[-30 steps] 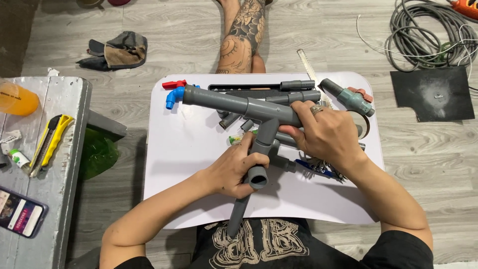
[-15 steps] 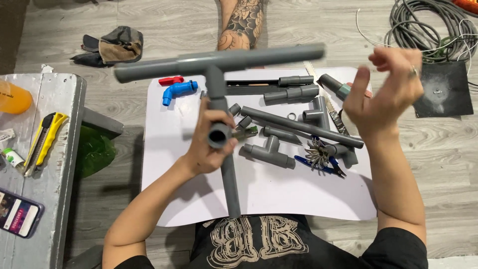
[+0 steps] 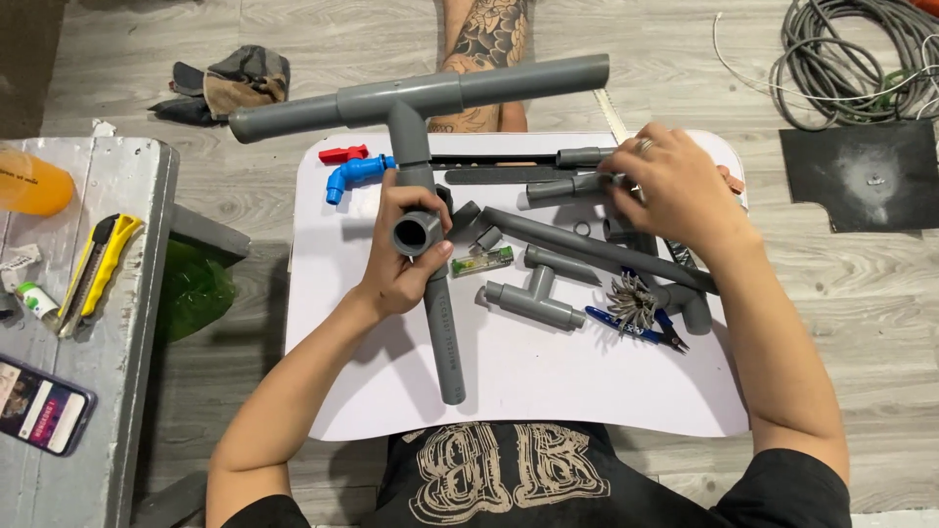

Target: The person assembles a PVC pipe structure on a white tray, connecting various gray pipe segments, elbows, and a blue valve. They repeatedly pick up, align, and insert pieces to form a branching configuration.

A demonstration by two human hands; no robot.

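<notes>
My left hand (image 3: 403,262) grips a grey pipe assembly (image 3: 421,98) at a tee fitting whose open socket faces the camera. A long crossbar runs across the top and a straight pipe hangs down toward me. My right hand (image 3: 675,191) reaches over the white lap table (image 3: 509,391), its fingertips on a short grey pipe piece (image 3: 565,188) among loose fittings. A separate grey tee (image 3: 533,298) and a long grey pipe (image 3: 587,249) lie in front of that hand.
A blue tap (image 3: 357,173), a red valve handle (image 3: 342,154), a small green level (image 3: 481,261) and blue pliers (image 3: 636,328) lie on the white table. At left a grey bench holds a yellow knife (image 3: 98,264) and a phone (image 3: 39,406). Coiled cable (image 3: 861,59) lies far right.
My left hand lifted the pipe assembly off the table and holds it upright. My right hand, raised in the air half a second ago, has come down onto the loose fittings.
</notes>
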